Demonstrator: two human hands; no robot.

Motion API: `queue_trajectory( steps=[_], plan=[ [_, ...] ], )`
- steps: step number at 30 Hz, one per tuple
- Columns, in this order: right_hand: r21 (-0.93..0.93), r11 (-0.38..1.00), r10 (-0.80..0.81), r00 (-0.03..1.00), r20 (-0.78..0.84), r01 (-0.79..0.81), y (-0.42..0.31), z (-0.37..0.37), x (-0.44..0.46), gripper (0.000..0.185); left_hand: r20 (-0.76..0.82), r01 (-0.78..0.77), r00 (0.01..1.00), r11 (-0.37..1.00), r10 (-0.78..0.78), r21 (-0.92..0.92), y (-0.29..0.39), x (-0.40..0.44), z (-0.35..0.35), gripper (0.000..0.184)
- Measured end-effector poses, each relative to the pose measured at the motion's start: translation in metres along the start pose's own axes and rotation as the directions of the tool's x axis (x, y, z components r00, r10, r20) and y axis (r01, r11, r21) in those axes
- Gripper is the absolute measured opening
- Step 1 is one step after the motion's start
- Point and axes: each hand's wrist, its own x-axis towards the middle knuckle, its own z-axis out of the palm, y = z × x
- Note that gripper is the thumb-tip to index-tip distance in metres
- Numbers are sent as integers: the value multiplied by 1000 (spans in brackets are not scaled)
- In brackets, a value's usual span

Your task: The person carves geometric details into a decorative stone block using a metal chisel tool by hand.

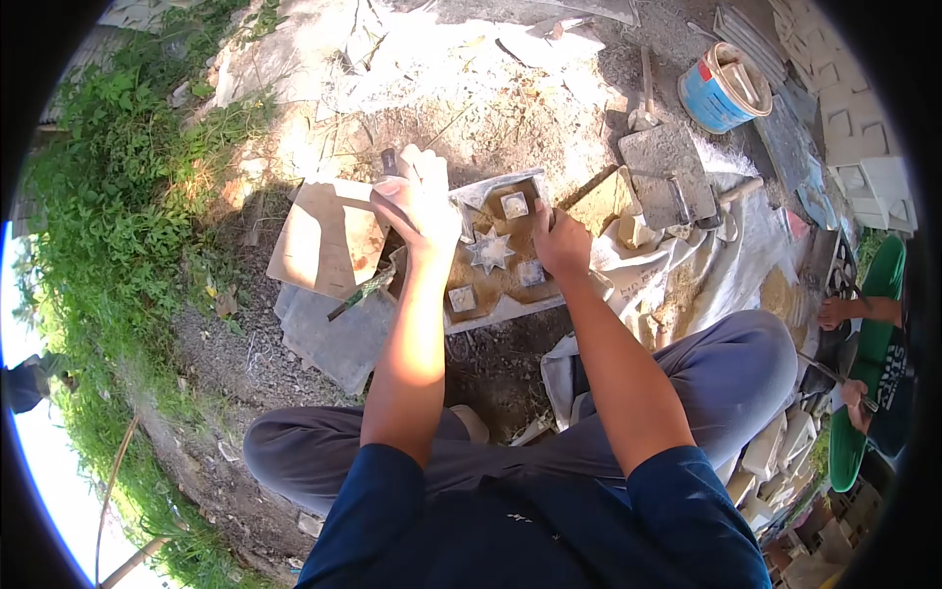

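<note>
Head feed, read from my remote seat. The fingers of the right hand (pixel 562 242) were curled closed on the right side of the pale frame (pixel 503 313), thumb at its edge; their tips were hidden from me. The left hand (pixel 422 201) was bent over the frame's far left corner. A dark handle end (pixel 389 161) showed beside it, but glare hid the contact, so I could not tell whether those fingers had closed on anything.

The frame lay face up, the folded legs (pixel 721 378) on its near side. Inside it I noted a star (pixel 491 251) at the middle and square blocks (pixel 513 204) around that. My judgement: a low, firm right-hand hold on the outer wall, thumb clear of the blocks, suited best; any left-hand pressure wanted to be even, sparing the star's points.

Outward: left of the frame, a partly sunlit board (pixel 304 245) overlapped a grey slab (pixel 334 339). Right of it, a hammer (pixel 679 201) rested on a flat plate (pixel 655 157); a blue bucket (pixel 710 98) stood farther beyond. Another person's hand (pixel 832 312) was well off to the frame's right.
</note>
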Motion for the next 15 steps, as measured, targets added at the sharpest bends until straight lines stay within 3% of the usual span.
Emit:
queue_trajectory(
  steps=[1,2,4,5,7,8,9,12,15],
  plan=[
    [0,1000,-12,1000,-17,12,-2,0,4,62,-147,-36,989,968,-1,-247,9,1,14,62],
    [-4,1000,-19,999,-26,19,-1,0,5,63,-186,-39,982,931,-32,-363,6,3,16,63],
    [7,1000,-5,998,-65,5,-5,-8,12,63,-36,11,997,639,-61,-769,-17,10,3,65],
    [-6,1000,-1,999,-47,1,-7,-12,12,64,-14,22,998,552,-62,-833,-25,9,0,66],
    [3,1000,-11,1000,-9,11,-6,-10,-1,64,-328,-55,924,780,-197,-623,-12,14,10,70],
    [9,1000,-24,999,-28,24,-9,-11,5,64,-470,-15,845,867,-256,-498,-4,17,16,72],
    [-4,1000,-15,999,-31,15,-9,-8,3,63,-151,-24,984,767,-96,-641,-19,21,-10,72],
    [-2,1000,5,1000,-12,-5,-1,-8,-1,63,-105,24,990,857,-91,-514,9,-1,6,73],
    [14,999,-28,999,-19,28,-6,-8,3,62,-167,-39,986,954,-12,-296,6,9,6,60]
  ],
)
